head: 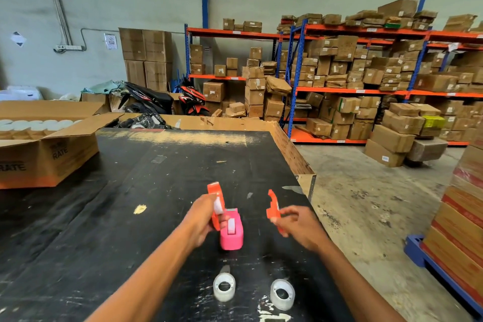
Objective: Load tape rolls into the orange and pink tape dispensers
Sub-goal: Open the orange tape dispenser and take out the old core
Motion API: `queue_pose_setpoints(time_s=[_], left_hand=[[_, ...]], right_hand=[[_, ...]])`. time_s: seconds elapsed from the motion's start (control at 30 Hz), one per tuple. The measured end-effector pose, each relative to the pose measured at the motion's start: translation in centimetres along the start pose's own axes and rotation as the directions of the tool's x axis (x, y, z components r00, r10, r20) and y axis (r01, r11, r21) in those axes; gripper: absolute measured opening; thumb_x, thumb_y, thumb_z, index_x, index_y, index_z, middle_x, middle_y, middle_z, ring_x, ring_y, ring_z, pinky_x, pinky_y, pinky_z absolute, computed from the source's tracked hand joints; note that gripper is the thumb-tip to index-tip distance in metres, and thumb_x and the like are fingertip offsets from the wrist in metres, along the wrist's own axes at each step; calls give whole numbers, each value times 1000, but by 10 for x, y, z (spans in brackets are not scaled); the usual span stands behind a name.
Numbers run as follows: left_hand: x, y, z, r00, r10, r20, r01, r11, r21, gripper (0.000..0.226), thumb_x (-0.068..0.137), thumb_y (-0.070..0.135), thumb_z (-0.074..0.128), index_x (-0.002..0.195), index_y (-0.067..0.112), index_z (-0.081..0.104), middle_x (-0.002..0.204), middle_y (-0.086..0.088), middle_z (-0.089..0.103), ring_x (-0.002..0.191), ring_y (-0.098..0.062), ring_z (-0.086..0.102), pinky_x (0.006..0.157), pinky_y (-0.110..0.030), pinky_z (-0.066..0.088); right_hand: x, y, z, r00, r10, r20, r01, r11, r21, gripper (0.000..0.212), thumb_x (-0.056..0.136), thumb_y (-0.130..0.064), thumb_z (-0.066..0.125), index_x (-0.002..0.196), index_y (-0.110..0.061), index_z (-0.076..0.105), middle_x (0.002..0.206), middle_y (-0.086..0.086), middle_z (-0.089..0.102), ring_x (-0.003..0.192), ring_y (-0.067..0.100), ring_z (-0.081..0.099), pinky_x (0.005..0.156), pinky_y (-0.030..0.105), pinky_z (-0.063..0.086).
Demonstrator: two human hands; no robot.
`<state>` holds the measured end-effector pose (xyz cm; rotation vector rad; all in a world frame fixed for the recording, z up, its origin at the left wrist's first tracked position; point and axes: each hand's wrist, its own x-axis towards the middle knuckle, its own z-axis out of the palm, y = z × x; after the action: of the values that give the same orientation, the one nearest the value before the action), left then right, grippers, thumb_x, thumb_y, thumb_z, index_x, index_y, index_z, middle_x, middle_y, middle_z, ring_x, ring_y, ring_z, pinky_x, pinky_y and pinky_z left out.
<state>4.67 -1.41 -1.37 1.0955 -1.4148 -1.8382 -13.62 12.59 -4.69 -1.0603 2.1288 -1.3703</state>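
The orange tape dispenser is split in two halves. My left hand (202, 219) grips one orange half (216, 197), which holds a whitish tape roll, above the table. My right hand (300, 227) grips the other orange half (273, 208), held apart to the right. Between and just below the hands, the pink tape dispenser (231, 234) stands on the black table (130, 217) with a white roll showing in its slot. Two clear tape rolls lie near the front edge, one on the left (224, 286) and one on the right (282, 294).
An open cardboard box (49, 149) with white rolls sits at the table's left back. A cardboard wall (295, 154) borders the table's right edge. Shelving with cartons (366, 81) and parked scooters (167, 99) stand behind. Stacked cartons on a blue pallet (457, 238) are at right.
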Motion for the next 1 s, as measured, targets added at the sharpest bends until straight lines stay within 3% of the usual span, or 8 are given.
queue_pose_setpoints(time_s=[0.1, 0.3, 0.4, 0.5, 0.57, 0.67, 0.8, 1.0], left_hand=[[-9, 2, 8, 994, -26, 102, 32, 998, -51, 12, 93, 13, 40, 89, 14, 51, 83, -12, 56, 67, -22, 60, 59, -32, 47], [-27, -8, 23, 982, -44, 183, 47, 999, -12, 8, 92, 14, 55, 90, 7, 60, 73, -12, 57, 64, -22, 50, 49, -24, 42], [-31, -16, 25, 985, -70, 157, 73, 997, -10, 11, 90, 12, 59, 79, 13, 60, 65, -6, 55, 59, -19, 51, 59, -29, 39], [-33, -22, 31, 978, -90, 190, 94, 996, -12, 10, 91, 13, 58, 83, 14, 64, 72, -7, 60, 63, -19, 54, 63, -31, 39], [-37, -25, 39, 963, -101, 250, 105, 994, -4, 12, 90, 15, 59, 99, 12, 67, 83, -10, 67, 67, -19, 60, 69, -32, 43], [-41, -30, 53, 928, -136, 348, 158, 987, -35, 26, 89, 15, 62, 115, 9, 62, 92, -12, 68, 71, -21, 65, 82, -41, 50], [-42, -34, 69, 884, -148, 444, 195, 979, -63, 19, 87, 14, 65, 105, 9, 64, 88, -12, 70, 73, -24, 68, 81, -44, 54], [-42, -42, 81, 833, -176, 524, 214, 977, -11, 16, 85, 21, 69, 95, 9, 64, 91, -16, 72, 77, -29, 72, 81, -45, 57]], right_hand=[[-3, 17, 24, 999, 51, 9, -42, 896, -443, 39, 78, -49, 65, 80, -10, 69, 72, 5, 64, 65, 20, 58, 61, 29, 39], [-12, 3, 29, 1000, -31, -2, 24, 794, -608, 38, 84, -49, 59, 102, -18, 70, 104, 5, 71, 101, 26, 65, 74, 34, 47], [-24, -14, 16, 994, -105, -5, 102, 974, -203, 14, 87, -24, 65, 98, -22, 73, 92, 11, 73, 82, 16, 64, 74, 32, 51], [-44, -28, 5, 947, -160, 278, 120, 980, 157, 21, 85, -15, 70, 105, -22, 71, 86, 9, 71, 74, 13, 63, 66, 22, 53], [-55, -29, 2, 927, -179, 329, 123, 976, 182, 33, 81, -15, 75, 113, -17, 68, 90, 7, 70, 75, 16, 63, 68, 20, 53], [-62, -25, -5, 957, -178, 229, 139, 975, 174, 35, 79, -7, 75, 113, -9, 67, 94, 8, 68, 76, 18, 61, 72, 21, 53], [-68, -14, -23, 975, -174, 135, 140, 963, 231, 25, 76, -7, 77, 98, -17, 70, 95, 8, 72, 83, 16, 68, 80, 26, 56], [-73, 2, -38, 981, -142, 133, 86, 930, 359, 21, 78, -8, 75, 98, -12, 69, 86, 6, 73, 70, 12, 69, 68, 21, 57]])
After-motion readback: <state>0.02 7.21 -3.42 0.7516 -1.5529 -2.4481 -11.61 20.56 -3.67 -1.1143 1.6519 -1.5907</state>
